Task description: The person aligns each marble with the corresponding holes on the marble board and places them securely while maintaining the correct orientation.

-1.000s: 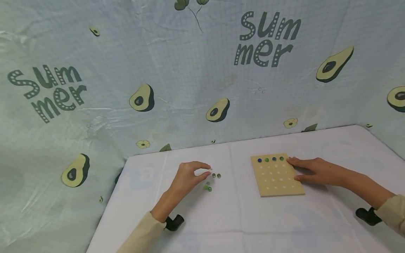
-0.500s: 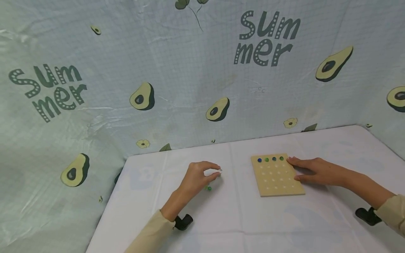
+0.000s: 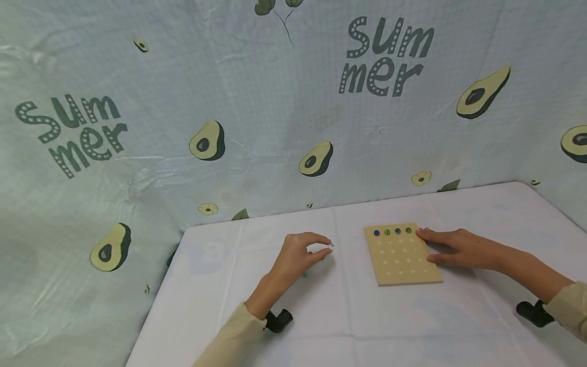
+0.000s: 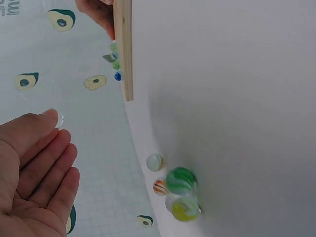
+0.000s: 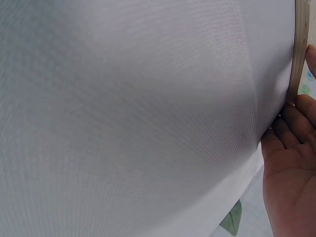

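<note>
My left hand (image 3: 293,260) pinches a small clear marble (image 4: 60,119) between thumb and fingertip, above the table and left of a pale wooden board (image 3: 394,269) with a grid of dimples. Four-sided and flat, the board carries a row of blue and green marbles (image 3: 387,232) along its far edge. My right hand (image 3: 463,248) rests against the board's right side, fingertips near the far corner and thumb lower down. Loose on the table in the left wrist view lie a green marble (image 4: 181,180), a yellow-green marble (image 4: 185,210), an orange-striped marble (image 4: 159,187) and a pale marble (image 4: 155,162).
A white cloth covers the table (image 3: 367,326). Behind it hangs a pale curtain (image 3: 257,102) printed with avocados and lettering. In the head view my left hand partly hides the loose marbles.
My left hand has moved right, from beside the loose marbles toward the board, with the clear marble between its fingertips. My right hand and the board have stayed in place.
</note>
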`<state>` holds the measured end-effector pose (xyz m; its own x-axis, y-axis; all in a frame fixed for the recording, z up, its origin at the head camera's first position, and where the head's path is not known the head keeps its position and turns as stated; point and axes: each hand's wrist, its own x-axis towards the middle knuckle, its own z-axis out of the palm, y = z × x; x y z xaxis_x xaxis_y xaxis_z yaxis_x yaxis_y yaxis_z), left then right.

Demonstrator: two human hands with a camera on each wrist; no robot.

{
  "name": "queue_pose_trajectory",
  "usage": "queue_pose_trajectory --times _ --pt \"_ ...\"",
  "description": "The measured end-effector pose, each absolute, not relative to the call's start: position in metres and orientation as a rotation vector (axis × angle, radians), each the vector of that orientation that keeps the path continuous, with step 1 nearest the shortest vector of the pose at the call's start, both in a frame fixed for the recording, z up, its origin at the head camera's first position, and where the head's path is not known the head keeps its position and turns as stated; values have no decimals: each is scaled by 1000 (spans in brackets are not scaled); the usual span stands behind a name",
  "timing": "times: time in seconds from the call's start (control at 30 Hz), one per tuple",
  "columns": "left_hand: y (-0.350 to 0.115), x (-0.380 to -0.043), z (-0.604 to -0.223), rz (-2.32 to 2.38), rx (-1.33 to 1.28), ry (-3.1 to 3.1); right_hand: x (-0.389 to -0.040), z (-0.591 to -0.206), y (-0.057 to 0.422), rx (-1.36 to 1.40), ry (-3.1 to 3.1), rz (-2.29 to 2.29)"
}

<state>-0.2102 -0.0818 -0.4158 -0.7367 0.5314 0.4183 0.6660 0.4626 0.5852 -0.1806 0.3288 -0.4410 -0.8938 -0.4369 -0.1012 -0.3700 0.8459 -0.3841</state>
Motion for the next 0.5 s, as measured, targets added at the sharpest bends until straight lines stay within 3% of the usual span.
queue_pose_trajectory --times 0.5 --pt "-50 -212 -413 -1152 -1013 -2541 -180 -438 327 -637 2830 -542"
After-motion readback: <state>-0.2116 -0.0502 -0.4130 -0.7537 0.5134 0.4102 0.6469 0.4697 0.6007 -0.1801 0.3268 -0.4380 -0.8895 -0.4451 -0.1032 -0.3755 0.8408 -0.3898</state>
